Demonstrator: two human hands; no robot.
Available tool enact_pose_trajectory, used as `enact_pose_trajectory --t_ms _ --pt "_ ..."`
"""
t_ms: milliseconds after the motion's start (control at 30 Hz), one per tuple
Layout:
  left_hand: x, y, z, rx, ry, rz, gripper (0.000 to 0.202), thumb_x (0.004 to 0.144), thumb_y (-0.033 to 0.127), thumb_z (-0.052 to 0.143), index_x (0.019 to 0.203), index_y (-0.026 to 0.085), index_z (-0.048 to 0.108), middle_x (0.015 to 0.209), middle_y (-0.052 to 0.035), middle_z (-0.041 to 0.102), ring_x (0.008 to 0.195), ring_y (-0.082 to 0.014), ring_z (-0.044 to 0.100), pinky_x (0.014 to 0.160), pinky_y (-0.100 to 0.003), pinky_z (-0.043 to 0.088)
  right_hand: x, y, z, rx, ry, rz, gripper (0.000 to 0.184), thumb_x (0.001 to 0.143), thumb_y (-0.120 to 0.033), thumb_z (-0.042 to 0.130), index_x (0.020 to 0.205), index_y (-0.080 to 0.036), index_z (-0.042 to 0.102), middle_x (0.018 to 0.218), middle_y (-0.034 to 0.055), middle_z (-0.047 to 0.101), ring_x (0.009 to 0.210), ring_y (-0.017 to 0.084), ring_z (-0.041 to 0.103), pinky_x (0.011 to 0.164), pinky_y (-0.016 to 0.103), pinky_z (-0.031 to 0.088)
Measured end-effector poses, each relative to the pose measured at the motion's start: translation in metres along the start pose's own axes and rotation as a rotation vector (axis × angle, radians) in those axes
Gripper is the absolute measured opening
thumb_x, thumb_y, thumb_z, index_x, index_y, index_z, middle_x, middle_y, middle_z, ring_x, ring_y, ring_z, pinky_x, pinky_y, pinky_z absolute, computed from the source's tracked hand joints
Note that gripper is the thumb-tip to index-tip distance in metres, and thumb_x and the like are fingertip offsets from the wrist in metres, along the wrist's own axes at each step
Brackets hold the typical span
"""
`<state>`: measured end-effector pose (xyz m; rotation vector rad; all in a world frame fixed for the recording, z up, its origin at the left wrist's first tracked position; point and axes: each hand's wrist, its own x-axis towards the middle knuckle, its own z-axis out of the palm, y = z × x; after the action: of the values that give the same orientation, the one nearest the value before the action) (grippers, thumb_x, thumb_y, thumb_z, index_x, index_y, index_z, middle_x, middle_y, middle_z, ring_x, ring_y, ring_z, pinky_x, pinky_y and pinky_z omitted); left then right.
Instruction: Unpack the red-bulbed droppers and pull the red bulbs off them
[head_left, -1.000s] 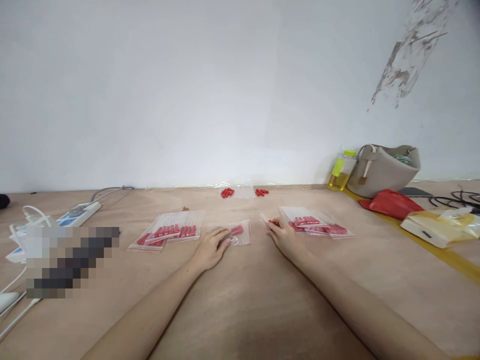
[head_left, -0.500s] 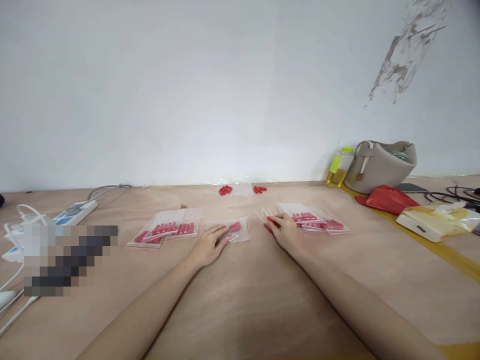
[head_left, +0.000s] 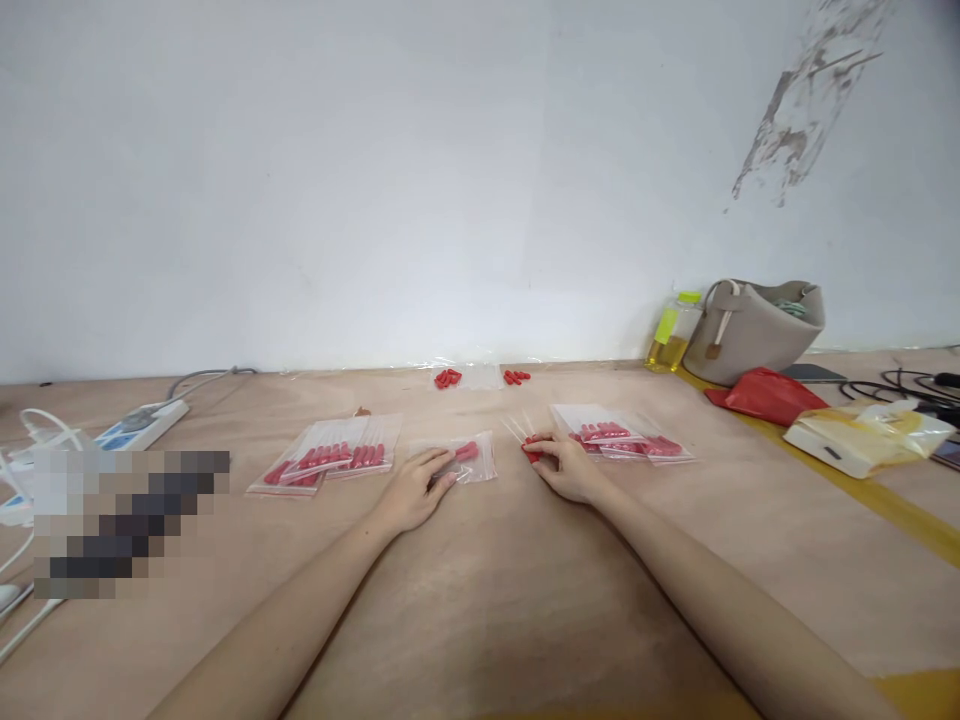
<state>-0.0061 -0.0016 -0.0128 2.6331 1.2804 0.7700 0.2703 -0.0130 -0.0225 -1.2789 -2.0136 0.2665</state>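
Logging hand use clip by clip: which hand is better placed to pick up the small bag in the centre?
Left. The left hand lies open with fingertips on the centre bag; the right hand is apart from it, pinching another bag beside the right pile.

No text, label or number can be read anywhere.

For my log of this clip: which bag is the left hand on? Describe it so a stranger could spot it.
On the brown table, a left pile and a right pile of clear bags lie apart. Between them sits one small bag, partly under the left hand: it lies alone, unstacked, with only a few red pieces.
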Motion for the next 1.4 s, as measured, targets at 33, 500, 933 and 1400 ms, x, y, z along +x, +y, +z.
enact_pose_trajectory --t_ms 33,500,933,1400 --pt "0.000 0.000 0.000 -0.001 -0.002 -0.003 0.040 0.086 0.040 0.039 0.116 0.018 0.054 0.119 -0.0070 0.055 0.111 -0.0199 0.049 0.097 -0.036 0.037 0.000 0.000 0.000 0.005 0.000 -0.007 0.029 0.071 -0.011 0.053 0.097 -0.017 0.065 0.102 0.0087 0.057 0.094 0.018 0.055 0.087 0.034 0.042" --pt "0.000 0.001 -0.001 -0.005 -0.010 -0.021 0.040 0.086 0.042 0.039 0.116 0.019 0.054 0.120 -0.0064 0.055 0.112 -0.0200 0.049 0.098 -0.036 0.037 -0.003 -0.010 0.006 -0.151 0.169 -0.102 0.023 0.074 -0.026 0.061 0.096 -0.019 0.062 0.081 0.0051 0.058 0.081 0.018 0.052 0.075 0.032 0.042" --pt "-0.001 -0.002 0.001 -0.099 0.058 0.002 0.031 0.084 0.034 0.045 0.107 0.020 0.060 0.106 -0.0052 0.064 0.097 -0.0190 0.058 0.088 -0.034 0.045 0.020 -0.059 0.037 -0.152 0.003 0.024 0.014 0.076 -0.031 0.058 0.072 -0.020 0.066 0.071 0.0021 0.059 0.077 0.016 0.050 0.073 0.029 0.034" --pt "-0.002 -0.003 0.004 0.012 -0.075 -0.009 0.041 0.088 0.039 0.036 0.120 0.018 0.051 0.128 -0.0077 0.048 0.119 -0.0191 0.043 0.102 -0.037 0.032 0.029 -0.070 0.044 -0.073 -0.155 0.032 0.019 0.070 -0.023 0.063 0.087 -0.016 0.056 0.083 0.0050 0.058 0.084 0.018 0.049 0.073 0.029 0.035"
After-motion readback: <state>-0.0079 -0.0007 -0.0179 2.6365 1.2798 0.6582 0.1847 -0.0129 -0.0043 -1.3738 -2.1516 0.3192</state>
